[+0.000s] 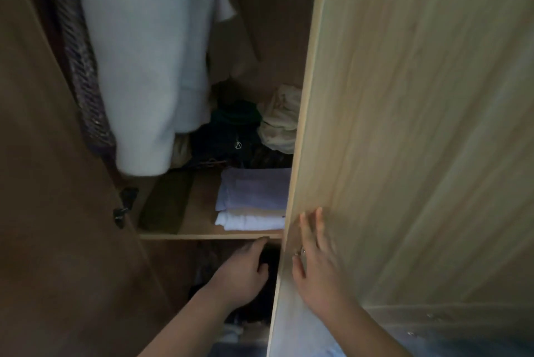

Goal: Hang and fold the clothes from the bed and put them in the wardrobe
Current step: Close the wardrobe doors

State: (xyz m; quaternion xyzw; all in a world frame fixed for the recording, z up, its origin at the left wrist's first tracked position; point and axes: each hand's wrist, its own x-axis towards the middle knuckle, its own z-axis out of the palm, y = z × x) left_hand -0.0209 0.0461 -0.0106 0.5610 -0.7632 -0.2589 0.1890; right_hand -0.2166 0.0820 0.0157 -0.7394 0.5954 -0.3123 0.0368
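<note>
The folded stack of clothes point(252, 203) lies on the wardrobe shelf point(202, 236), pushed to the shelf's right end beside the edge of the door point(404, 125). Its long side runs left to right along the shelf front. It sits above and just ahead of the left hand point(245, 273), which is the nearer of the two hands. That hand reaches under the shelf into the dark lower compartment, forearm angled up from the lower left and fingertips close to the shelf's front edge. Its fingers are bent, but the shadow hides whether they hold anything. The right hand point(313, 267) is on the other side of the door panel, laid flat on its outer face near the edge, fingers straight and spread, gripping nothing. A pale hanging garment point(144, 62) drapes above the shelf's left part. If the door is to swing shut, the left hand probably has to come out of the gap first.
</note>
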